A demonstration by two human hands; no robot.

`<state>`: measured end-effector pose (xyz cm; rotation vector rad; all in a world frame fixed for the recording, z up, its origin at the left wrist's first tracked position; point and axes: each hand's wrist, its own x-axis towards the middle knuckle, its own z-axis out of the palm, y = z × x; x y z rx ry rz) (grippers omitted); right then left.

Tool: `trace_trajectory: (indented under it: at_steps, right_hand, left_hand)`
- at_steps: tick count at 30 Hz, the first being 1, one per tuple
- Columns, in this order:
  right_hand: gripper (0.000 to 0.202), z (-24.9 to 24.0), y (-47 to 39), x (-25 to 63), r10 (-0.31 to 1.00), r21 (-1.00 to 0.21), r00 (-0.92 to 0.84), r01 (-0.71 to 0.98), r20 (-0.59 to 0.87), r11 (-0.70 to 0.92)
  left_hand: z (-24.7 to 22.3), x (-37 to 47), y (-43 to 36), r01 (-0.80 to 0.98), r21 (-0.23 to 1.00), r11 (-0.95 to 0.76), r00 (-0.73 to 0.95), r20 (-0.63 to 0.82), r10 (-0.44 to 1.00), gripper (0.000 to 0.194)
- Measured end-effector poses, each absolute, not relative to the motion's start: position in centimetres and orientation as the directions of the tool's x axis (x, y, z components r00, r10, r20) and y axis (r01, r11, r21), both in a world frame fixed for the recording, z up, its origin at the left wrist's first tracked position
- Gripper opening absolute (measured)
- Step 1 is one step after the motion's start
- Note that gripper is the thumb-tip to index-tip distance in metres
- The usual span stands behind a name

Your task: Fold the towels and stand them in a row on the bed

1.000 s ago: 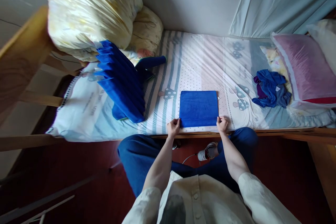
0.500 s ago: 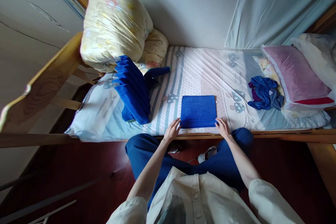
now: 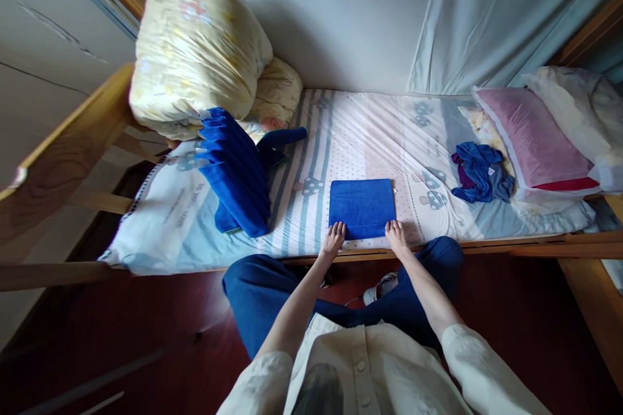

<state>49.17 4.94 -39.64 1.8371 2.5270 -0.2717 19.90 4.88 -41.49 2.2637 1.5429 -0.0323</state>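
A blue towel [image 3: 362,203], folded into a flat rectangle, lies on the bed in front of me. My left hand [image 3: 333,238] is at its near left corner, the fingers curled over the edge. At the near right corner my right hand [image 3: 396,235] has its fingers closed over the cloth in the same way. Both thumbs are largely hidden. A small white tag sticks out from the towel's right side. To the left, a leaning row of folded blue towels [image 3: 238,175] rests on the bed.
A bulky yellow quilt [image 3: 199,52] sits behind the towel row. On the right are a crumpled heap of blue and purple cloths [image 3: 479,172] and a pink pillow [image 3: 533,136]. A wooden bed rail [image 3: 525,246] runs along the near edge.
Both hands have moved inward, from beside the towel's near corners onto them. The view has shifted slightly, and the towel still lies flat.
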Motion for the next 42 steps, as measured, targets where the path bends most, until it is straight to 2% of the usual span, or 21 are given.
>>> trace_trajectory:
  at_steps: [5, 9, 14, 17, 19, 21, 24, 27, 34, 39, 42]
  right_hand:
    - [0.056, -39.0, 5.4, 49.6, 0.939, -0.196, -0.313, 0.939, -0.139, 0.284]
    - [0.055, -38.0, 4.5, 50.3, 0.929, -0.222, -0.325, 0.933, -0.178, 0.284]
    - [0.045, -37.3, 2.2, 50.4, 0.942, -0.311, -0.260, 0.932, -0.213, 0.187]
    - [0.041, -37.0, 2.0, 50.9, 0.948, -0.333, -0.229, 0.931, -0.219, 0.148]
    - [0.040, -36.8, 2.6, 51.4, 0.957, -0.360, -0.203, 0.926, -0.209, 0.118]
    - [0.039, -36.7, 3.3, 51.9, 0.969, -0.453, -0.162, 0.889, -0.188, 0.061]
    - [0.033, -36.7, 4.1, 52.2, 0.984, -0.668, -0.072, 0.742, -0.163, -0.057]
    - [0.032, -37.0, 4.2, 52.1, 0.988, -0.764, 0.012, 0.633, -0.151, -0.125]
    - [0.031, -38.3, 4.2, 52.0, 0.975, -0.792, 0.153, 0.570, -0.159, -0.219]
    - [0.046, -39.4, 4.6, 52.0, 0.960, -0.763, 0.186, 0.583, -0.209, -0.280]
    - [0.047, -40.0, 4.7, 52.0, 0.950, -0.745, 0.203, 0.590, -0.236, -0.311]
  left_hand:
    - [-41.5, 20.1, 5.5, 0.879, 0.417, -0.231, 0.341, -0.210, 0.916, 0.063]
    - [-41.0, 18.9, 4.5, 0.861, 0.416, -0.294, 0.412, -0.228, 0.882, 0.063]
    - [-40.1, 17.1, 1.8, 0.836, 0.447, -0.318, 0.467, -0.277, 0.839, 0.069]
    - [-39.2, 16.4, 1.6, 0.811, 0.549, -0.204, 0.410, -0.282, 0.868, 0.070]
    - [-38.4, 16.0, 2.2, 0.783, 0.616, -0.089, 0.323, -0.280, 0.904, 0.064]
    - [-37.6, 15.8, 2.9, 0.748, 0.663, 0.032, 0.212, -0.284, 0.935, 0.053]
    - [-36.9, 15.9, 3.6, 0.701, 0.680, 0.217, 0.039, -0.340, 0.939, 0.036]
    - [-36.6, 16.4, 3.7, 0.674, 0.664, 0.324, -0.074, -0.375, 0.924, 0.026]
    - [-37.1, 17.1, 4.0, 0.649, 0.639, 0.412, -0.227, -0.355, 0.907, 0.018]
    - [-37.8, 16.6, 3.9, 0.650, 0.599, 0.468, -0.269, -0.394, 0.879, 0.014]
    - [-38.4, 16.5, 3.9, 0.644, 0.582, 0.496, -0.298, -0.406, 0.864, 0.016]
